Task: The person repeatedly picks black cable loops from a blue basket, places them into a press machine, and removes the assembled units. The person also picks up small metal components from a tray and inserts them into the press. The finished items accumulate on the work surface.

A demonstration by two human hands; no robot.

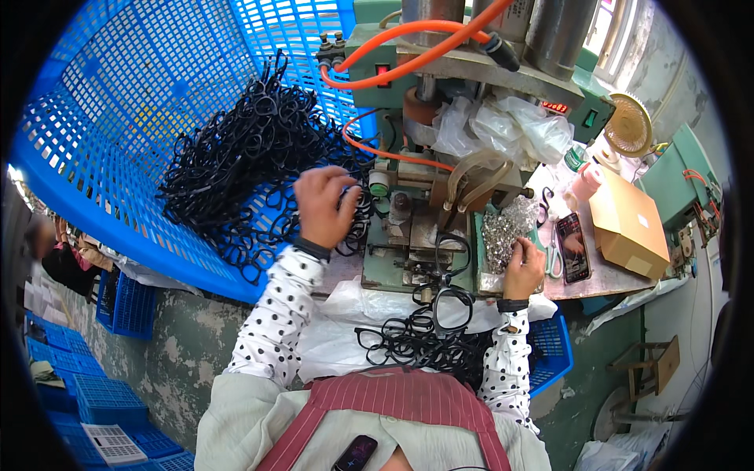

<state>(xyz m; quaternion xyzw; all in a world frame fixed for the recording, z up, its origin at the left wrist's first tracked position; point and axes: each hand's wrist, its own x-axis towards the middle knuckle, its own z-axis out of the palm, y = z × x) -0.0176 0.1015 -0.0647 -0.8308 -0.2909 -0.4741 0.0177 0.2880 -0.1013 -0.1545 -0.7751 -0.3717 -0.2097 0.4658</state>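
While my left hand (322, 206) closes on black glasses frames (243, 157) in the blue basket (102, 118) on the left, my right hand (524, 268) pinches small shiny bits (503, 228) by the green machine (416, 228). I think I am loading the machine. Next I need one frame pulled free.

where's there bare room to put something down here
The upper left floor of the blue crate is bare beside the black frames. The table right of the phone is crowded by the cardboard box.
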